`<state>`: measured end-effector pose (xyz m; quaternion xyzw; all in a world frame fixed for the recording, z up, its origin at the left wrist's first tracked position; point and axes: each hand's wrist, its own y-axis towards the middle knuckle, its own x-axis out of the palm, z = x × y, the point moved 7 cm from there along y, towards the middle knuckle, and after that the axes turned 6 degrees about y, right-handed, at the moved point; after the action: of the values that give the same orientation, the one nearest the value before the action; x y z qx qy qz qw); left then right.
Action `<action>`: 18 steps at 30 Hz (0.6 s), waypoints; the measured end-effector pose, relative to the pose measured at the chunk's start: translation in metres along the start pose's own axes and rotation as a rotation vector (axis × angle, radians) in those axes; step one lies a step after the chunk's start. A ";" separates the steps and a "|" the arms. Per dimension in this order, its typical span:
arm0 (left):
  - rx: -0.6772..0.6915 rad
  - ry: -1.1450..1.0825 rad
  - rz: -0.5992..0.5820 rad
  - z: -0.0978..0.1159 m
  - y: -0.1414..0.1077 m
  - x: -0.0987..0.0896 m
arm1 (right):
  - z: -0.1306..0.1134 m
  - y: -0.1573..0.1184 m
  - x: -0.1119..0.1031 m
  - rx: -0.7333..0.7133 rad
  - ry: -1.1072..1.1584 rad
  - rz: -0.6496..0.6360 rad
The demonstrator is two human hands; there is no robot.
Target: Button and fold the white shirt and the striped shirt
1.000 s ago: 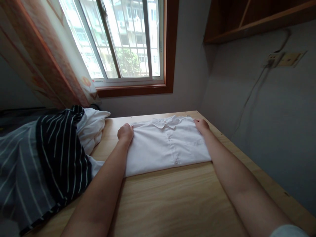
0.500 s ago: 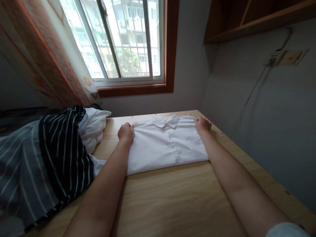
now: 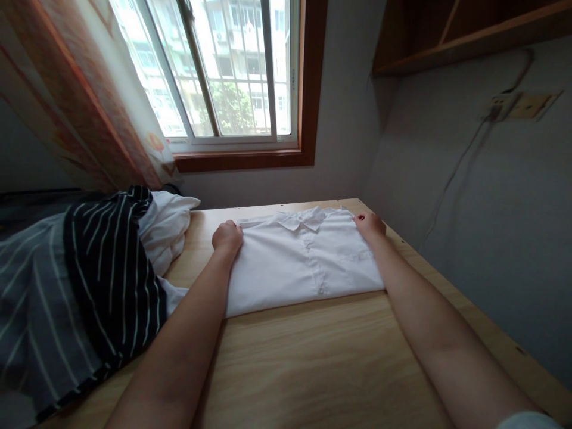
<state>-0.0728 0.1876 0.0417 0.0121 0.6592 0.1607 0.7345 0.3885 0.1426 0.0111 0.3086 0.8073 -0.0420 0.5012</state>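
Note:
A white collared shirt (image 3: 277, 268) lies folded into a wide rectangle on the wooden table, its collar at the far edge and its button strip running toward me. At the shirt's far left corner, my left hand (image 3: 227, 236) is closed on the cloth. My right hand (image 3: 370, 226) pinches the far right corner between thumb and fingers. Small creases run across the fabric near the collar and the buttons. Both forearms reach along the shirt's sides, and the left one covers part of its left edge.
To the left is a heap of clothes: a black and grey striped garment (image 3: 111, 262) and white cloth (image 3: 167, 229). The wooden table (image 3: 308, 363) meets the grey wall on the right. Beyond are a window (image 3: 232, 77), a curtain (image 3: 84, 89), a shelf (image 3: 482, 50) and a plugged-in cord (image 3: 456, 161).
My right hand has shifted slightly to the right, and the shirt's near right corner reaches a little further right. My left hand stays almost where it was, still gripping.

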 end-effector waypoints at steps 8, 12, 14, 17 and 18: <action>0.022 -0.005 0.021 -0.001 -0.003 0.000 | -0.004 -0.006 -0.002 -0.051 -0.060 0.097; 0.022 -0.013 0.021 -0.001 -0.003 0.000 | -0.016 -0.010 -0.013 -0.128 -0.095 0.173; 0.026 -0.009 0.020 0.000 -0.002 0.000 | -0.033 -0.015 -0.016 -0.253 -0.106 0.204; 0.031 -0.005 0.007 0.001 -0.002 0.000 | -0.059 -0.024 0.005 -0.449 -0.134 0.013; 0.031 -0.004 0.009 0.001 -0.003 -0.001 | -0.064 -0.027 0.016 -0.478 -0.151 -0.079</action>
<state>-0.0712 0.1845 0.0421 0.0268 0.6601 0.1537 0.7348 0.3188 0.1520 0.0223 0.1457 0.7661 0.1075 0.6167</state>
